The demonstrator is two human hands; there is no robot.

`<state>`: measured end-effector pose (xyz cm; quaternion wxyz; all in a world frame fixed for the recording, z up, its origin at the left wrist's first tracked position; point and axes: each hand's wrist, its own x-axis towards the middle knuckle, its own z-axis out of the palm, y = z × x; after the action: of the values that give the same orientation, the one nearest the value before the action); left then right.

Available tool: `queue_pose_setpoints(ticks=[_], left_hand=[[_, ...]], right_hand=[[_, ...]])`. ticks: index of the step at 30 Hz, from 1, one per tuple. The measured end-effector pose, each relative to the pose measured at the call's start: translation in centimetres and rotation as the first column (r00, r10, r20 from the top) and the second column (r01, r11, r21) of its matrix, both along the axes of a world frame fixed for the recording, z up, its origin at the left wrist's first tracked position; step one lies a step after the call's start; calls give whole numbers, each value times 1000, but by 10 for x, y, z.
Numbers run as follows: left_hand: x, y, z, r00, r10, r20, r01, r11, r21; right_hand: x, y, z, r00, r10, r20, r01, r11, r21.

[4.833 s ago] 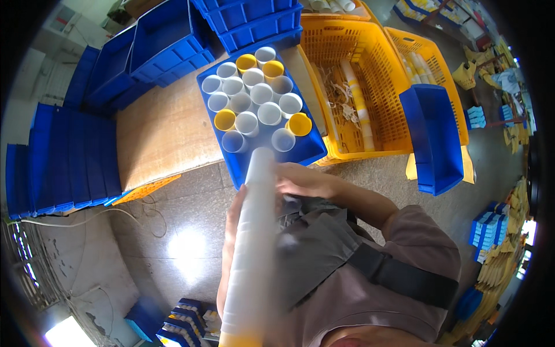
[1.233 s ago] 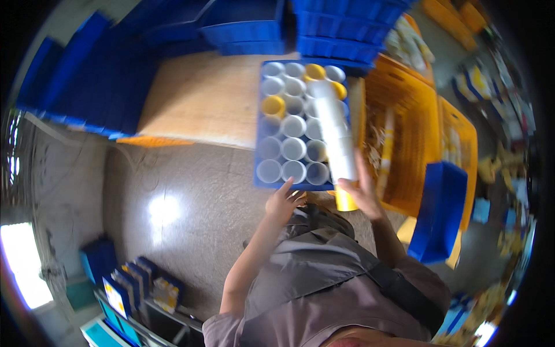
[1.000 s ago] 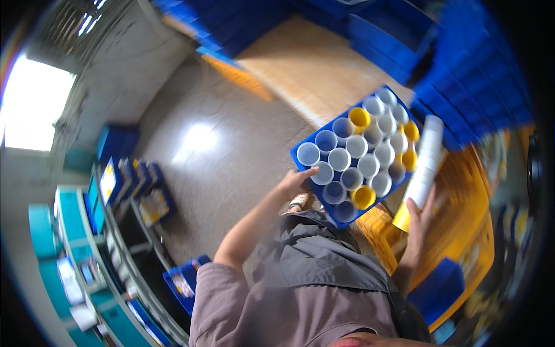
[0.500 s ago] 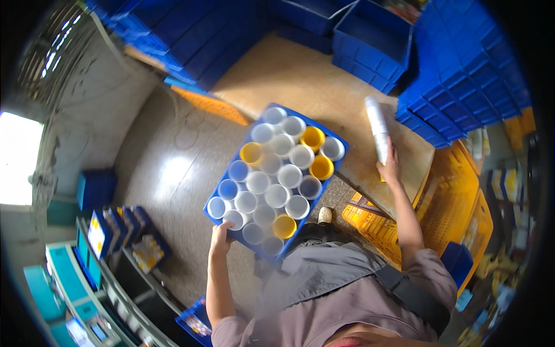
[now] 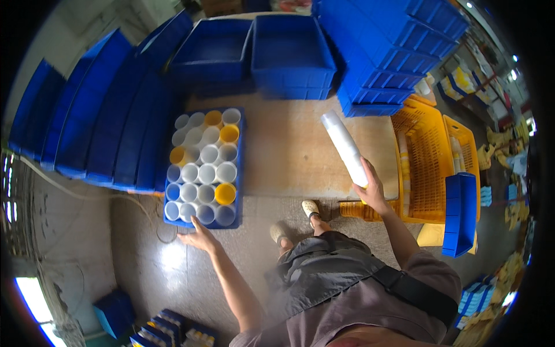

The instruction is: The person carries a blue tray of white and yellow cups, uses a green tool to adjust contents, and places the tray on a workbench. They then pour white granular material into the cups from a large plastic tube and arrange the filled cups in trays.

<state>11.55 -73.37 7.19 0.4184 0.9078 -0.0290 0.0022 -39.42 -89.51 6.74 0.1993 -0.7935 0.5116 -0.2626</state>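
Note:
A blue crate (image 5: 241, 168) filled with white and yellow cups lies at the left end of the wooden table, its near part jutting past the front edge. My left hand (image 5: 202, 237) is at the crate's near side, thumb up against the rim and fingers stretched leftward, visible outside the crate rather than wrapped around it. In my right hand (image 5: 373, 188) is a long stack of nested white cups (image 5: 342, 141), gripped at its lower end and tilted up to the left above the table. A bit of yellow shows at the held end.
Blue bins (image 5: 293, 55) line the table's back, with tall blue stacks (image 5: 393, 52) on the right and leaning blue crates (image 5: 98, 115) at left. Yellow baskets (image 5: 425, 168) stand right of the wooden table (image 5: 289, 156). A small blue bin (image 5: 459, 214) sits beside them.
My view has turned toward the table. The cup-filled crate has moved from in front of me onto the table's left end, and my left hand's grip has loosened. My right hand still holds the cup stack.

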Motion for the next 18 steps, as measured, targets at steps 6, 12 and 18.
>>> queue_pose_setpoints(ticks=[6,12,18], left_hand=[[-126,-233,47,379,-699,606,809,568,149],[-189,-478,53,-200,-908,367,618,174,767],[-165,-506,49,-308,-917,255,637,1,771]], right_hand=[[-8,-29,49,975,-104,196,100,995,29],[-26,-60,66,936,-112,332,98,993,60],[-44,-66,88,927,-177,331,167,984,57]])
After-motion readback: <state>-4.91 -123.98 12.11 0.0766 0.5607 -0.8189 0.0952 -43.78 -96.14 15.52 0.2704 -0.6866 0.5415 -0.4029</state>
